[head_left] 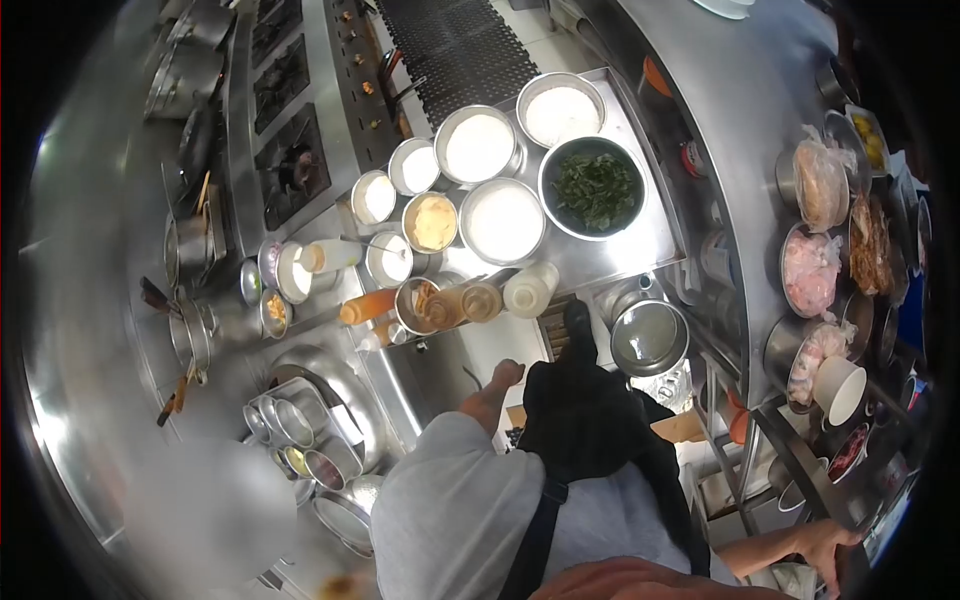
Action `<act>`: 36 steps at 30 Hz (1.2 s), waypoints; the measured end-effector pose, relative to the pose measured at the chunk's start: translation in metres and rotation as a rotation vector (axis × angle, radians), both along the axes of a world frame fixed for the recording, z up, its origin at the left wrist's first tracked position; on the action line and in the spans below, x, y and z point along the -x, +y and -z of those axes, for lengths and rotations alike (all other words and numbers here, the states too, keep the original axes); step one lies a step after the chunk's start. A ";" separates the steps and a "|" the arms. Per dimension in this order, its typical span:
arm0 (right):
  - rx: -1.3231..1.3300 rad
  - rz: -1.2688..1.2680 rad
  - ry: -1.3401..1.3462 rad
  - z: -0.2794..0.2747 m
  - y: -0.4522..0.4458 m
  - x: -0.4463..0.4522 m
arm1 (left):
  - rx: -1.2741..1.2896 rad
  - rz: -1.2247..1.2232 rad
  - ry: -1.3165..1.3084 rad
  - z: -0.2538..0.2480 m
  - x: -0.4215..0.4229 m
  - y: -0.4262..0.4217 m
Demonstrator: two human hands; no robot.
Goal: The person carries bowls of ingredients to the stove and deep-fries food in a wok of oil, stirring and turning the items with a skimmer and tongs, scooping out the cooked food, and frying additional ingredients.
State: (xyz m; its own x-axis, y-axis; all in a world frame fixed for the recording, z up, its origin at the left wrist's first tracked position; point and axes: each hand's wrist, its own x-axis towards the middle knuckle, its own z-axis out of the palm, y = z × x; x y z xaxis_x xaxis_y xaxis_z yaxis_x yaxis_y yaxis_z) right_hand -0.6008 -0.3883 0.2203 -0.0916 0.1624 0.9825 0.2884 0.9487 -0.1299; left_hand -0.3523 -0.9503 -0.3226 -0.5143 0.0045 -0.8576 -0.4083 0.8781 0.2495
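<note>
Right hand (pixel 826 552) open, out by the right counter's (pixel 735 130) near end
Your left hand (pixel 509 374) hovers near the bottles (pixel 460 303), grip unclear

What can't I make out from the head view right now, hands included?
All in the head view:
- Left hand: palm hidden by its curled fingers.
- Right hand: fingertips' contact unclear in shadow, lower right.
- White pan contents: detail washed out by glare.
- White dish: cut off by the top edge.
- Pale shape: too blurred.
</note>
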 end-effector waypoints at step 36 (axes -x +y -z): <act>-0.073 -0.199 -0.036 -0.001 0.022 -0.004 | 0.024 0.162 0.383 0.006 -0.005 0.028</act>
